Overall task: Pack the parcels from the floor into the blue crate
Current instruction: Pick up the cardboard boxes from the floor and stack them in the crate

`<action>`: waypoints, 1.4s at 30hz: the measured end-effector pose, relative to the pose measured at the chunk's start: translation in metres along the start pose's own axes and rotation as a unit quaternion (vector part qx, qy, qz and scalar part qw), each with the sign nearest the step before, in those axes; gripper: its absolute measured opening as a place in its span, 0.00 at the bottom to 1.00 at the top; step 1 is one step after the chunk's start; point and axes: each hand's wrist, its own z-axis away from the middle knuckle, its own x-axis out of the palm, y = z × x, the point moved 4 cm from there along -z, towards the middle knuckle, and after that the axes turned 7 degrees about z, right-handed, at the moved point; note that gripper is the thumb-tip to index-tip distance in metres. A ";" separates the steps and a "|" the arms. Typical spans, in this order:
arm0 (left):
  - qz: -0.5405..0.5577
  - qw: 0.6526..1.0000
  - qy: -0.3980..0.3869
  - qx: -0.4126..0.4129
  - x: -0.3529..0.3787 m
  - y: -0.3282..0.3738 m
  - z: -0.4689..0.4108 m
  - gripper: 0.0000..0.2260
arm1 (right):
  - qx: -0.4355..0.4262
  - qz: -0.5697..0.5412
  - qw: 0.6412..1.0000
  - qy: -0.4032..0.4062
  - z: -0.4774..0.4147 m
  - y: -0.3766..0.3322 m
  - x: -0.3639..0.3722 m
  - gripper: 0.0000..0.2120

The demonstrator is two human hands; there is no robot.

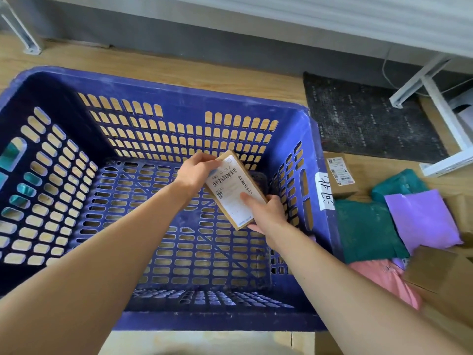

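A small brown cardboard parcel (231,187) with a white barcode label hangs above the inside of the big blue slotted crate (317,160). My left hand (197,171) grips its far upper end. My right hand (266,211) holds its near lower end, thumb lying on the label. The crate's floor under the parcel shows only slots, no parcels.
To the right of the crate on the wooden floor lie more parcels: a small brown box (341,175), green bags (366,231), a purple bag (422,219), a pink bag (389,280) and a brown box (440,275). A dark mat (371,119) and white frame legs (445,116) stand behind.
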 end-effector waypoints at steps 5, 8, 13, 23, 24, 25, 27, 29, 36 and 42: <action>0.004 0.999 -0.041 -0.017 0.011 -0.006 0.006 0.12 | 0.094 -0.035 0.995 -0.005 0.008 0.011 0.005 0.22; -0.010 0.996 -0.078 -0.029 0.025 -0.011 0.007 0.21 | 0.103 -0.039 0.994 0.009 0.008 0.015 0.006 0.23; -0.041 0.991 -0.125 -0.005 0.046 -0.013 0.011 0.39 | 0.076 -0.034 0.996 0.043 0.003 0.015 0.008 0.29; -0.028 0.989 -0.139 -0.029 0.057 -0.030 0.012 0.39 | -0.003 0.125 0.988 0.089 0.003 0.007 -0.007 0.27; -0.035 0.989 -0.138 -0.028 0.057 -0.032 0.012 0.38 | -0.013 0.137 0.986 0.094 0.003 0.006 -0.006 0.29; -0.041 0.989 -0.138 -0.028 0.057 -0.034 0.010 0.39 | -0.031 0.156 0.982 0.102 0.004 0.004 -0.005 0.30; -0.048 0.988 -0.139 -0.036 0.057 -0.037 0.008 0.44 | -0.066 0.192 0.972 0.115 0.006 0.001 -0.006 0.33; -0.044 0.989 -0.134 -0.041 0.058 -0.038 0.006 0.45 | -0.085 0.230 0.961 0.124 0.009 -0.002 -0.006 0.33; -0.088 0.989 -0.115 -0.033 0.063 -0.033 0.005 0.39 | -0.142 0.324 0.930 0.102 0.013 -0.014 -0.010 0.24; -0.182 0.976 -0.113 0.019 0.063 0.006 0.028 0.35 | -0.188 0.298 0.934 0.063 0.045 -0.032 -0.034 0.25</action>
